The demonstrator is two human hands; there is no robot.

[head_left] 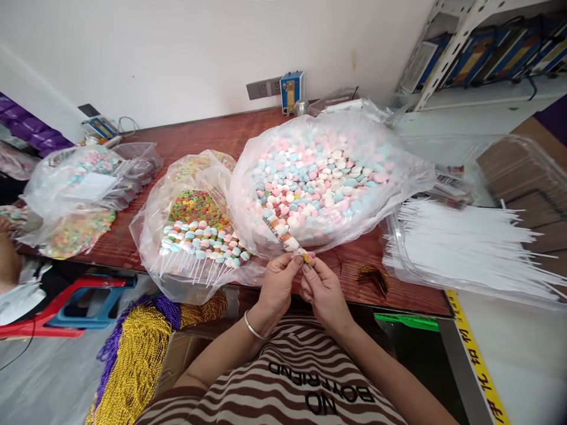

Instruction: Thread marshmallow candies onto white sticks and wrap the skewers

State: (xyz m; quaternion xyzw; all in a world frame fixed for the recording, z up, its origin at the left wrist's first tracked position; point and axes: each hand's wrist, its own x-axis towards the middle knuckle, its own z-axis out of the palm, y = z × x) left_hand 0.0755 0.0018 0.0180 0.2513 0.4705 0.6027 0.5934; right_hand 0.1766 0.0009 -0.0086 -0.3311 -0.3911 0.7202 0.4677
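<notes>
My left hand (280,282) and my right hand (324,295) meet at the table's front edge, fingertips pinched together on the lower end of a narrow clear wrapper with print (286,237). Pale pieces show along it; whether they are inside or behind it I cannot tell. A bit of pink and yellow shows between the fingertips. Beyond my hands lies a big clear bag of pink, white and blue candies (328,177). To the left, finished candy sticks (204,242) lie in a row on an open bag of colorful ring candies (199,206).
White sticks (460,248) fill a clear plastic tray at the right. Gold twist ties (372,280) lie near the table's front edge. More candy bags (84,183) stand far left, near another person's arm (7,257). A blue device (292,92) stands by the wall; gold beads (142,348) hang below.
</notes>
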